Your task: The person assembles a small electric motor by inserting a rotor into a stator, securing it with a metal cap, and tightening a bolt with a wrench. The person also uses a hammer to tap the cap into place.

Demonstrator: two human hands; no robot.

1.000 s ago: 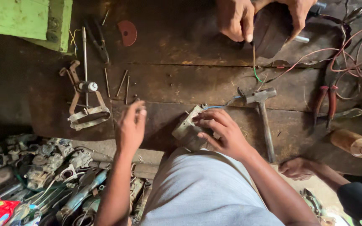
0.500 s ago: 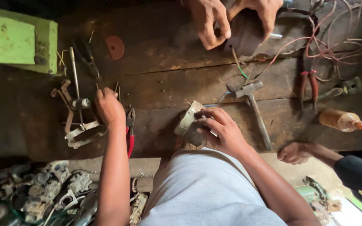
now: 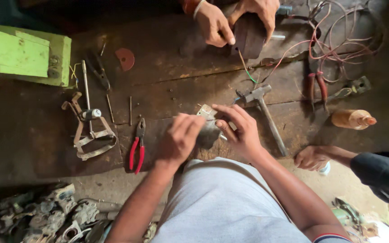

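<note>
On the dark wooden workbench (image 3: 37, 135) my right hand (image 3: 241, 130) grips a small grey metal part (image 3: 208, 126) near the front edge. My left hand (image 3: 181, 137) rests on the same part from its left side, fingers curled over it. Red-handled pliers (image 3: 137, 148) lie on the bench just left of my left hand. A hammer (image 3: 264, 112) lies to the right of my right hand, head pointing away from me. How the part looks underneath my fingers is hidden.
Another person's two hands (image 3: 235, 22) hold a dark block at the far edge, beside tangled wires (image 3: 334, 40). A third person's hand (image 3: 314, 157) rests at the right front edge. A green wooden box (image 3: 19, 54), a metal clamp tool (image 3: 88, 130), red-handled cutters (image 3: 316, 87), a brown bottle (image 3: 352, 119) lie around.
My left hand has come back from the clamp tool at the left and now lies on the metal part. Red-handled pliers lie where it passed. My right hand has stayed on the part.
</note>
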